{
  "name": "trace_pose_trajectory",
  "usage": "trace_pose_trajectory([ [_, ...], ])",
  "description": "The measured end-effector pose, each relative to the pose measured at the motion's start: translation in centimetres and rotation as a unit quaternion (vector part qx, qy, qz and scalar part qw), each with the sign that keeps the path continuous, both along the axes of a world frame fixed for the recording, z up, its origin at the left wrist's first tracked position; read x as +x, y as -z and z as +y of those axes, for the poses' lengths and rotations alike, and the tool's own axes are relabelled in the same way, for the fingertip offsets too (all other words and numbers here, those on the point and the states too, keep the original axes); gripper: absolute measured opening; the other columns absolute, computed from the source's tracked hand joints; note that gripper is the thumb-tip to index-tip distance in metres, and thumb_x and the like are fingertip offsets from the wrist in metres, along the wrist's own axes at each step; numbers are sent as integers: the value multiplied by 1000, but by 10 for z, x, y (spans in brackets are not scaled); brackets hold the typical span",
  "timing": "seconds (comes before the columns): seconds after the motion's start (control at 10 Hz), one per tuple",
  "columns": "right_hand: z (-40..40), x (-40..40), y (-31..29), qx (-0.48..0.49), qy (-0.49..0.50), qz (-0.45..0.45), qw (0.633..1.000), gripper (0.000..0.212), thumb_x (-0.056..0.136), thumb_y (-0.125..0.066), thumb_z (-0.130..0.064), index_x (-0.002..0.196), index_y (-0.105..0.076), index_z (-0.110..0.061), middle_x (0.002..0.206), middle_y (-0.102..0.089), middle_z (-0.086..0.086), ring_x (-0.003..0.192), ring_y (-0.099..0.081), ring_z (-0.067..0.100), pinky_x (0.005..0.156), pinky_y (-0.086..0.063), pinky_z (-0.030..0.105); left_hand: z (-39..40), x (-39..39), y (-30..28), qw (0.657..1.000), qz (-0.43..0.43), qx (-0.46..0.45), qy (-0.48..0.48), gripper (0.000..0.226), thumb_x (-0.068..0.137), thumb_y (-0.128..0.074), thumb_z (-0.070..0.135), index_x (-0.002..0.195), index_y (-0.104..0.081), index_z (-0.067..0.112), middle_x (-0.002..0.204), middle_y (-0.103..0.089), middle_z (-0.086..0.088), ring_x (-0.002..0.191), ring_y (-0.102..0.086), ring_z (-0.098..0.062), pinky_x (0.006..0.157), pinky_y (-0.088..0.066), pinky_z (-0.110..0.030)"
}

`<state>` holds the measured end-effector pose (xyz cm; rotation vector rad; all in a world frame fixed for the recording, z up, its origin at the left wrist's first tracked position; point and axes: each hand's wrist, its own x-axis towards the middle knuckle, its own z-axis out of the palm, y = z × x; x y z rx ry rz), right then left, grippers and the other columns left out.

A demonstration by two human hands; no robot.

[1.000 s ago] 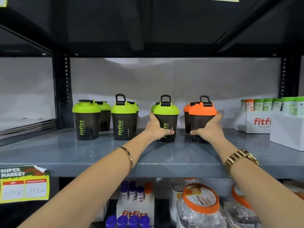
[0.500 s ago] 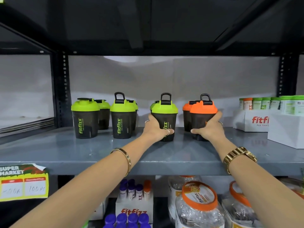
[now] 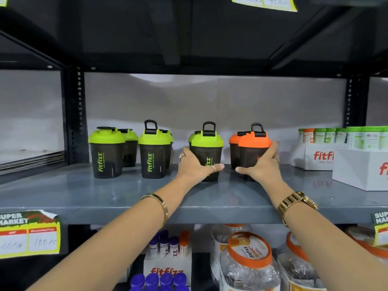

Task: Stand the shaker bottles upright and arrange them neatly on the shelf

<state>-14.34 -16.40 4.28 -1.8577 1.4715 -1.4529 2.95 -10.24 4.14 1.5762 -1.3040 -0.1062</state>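
Dark shaker bottles stand upright in pairs on the grey shelf (image 3: 88, 198). A green-lidded bottle (image 3: 106, 152) is at the left and another green-lidded one (image 3: 153, 153) stands beside it, each with a bottle behind. My left hand (image 3: 194, 166) grips the base of a third green-lidded bottle (image 3: 207, 148). My right hand (image 3: 262, 164) wraps the lower side of an orange-lidded bottle (image 3: 253, 143). A second orange-lidded bottle (image 3: 234, 148) stands just behind and left of it.
White boxes (image 3: 357, 169) with green and orange tubes stand at the shelf's right end. Black uprights (image 3: 75, 116) frame the bay, with a low shelf overhead. Below are jars (image 3: 249, 259) with orange lids and a box of purple-capped tubes (image 3: 168, 267). Price tags (image 3: 29, 236) hang on the front edge.
Both hands keep their hold on the same two bottles, which barely shift. The view has tilted slightly upward.
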Motion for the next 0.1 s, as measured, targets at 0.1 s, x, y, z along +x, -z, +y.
trace_pose_trajectory([
  [0.1, 9, 3, -1, -63, 31, 23, 997, 130, 61, -85, -26, 147, 11, -14, 155, 2, 23, 143, -1, 40, 116, -16, 52, 8, -4, -2, 996, -48, -60, -33, 122, 60, -77, 57, 142, -4, 3, 149, -18, -16, 136, -17, -30, 106, -27, -44],
])
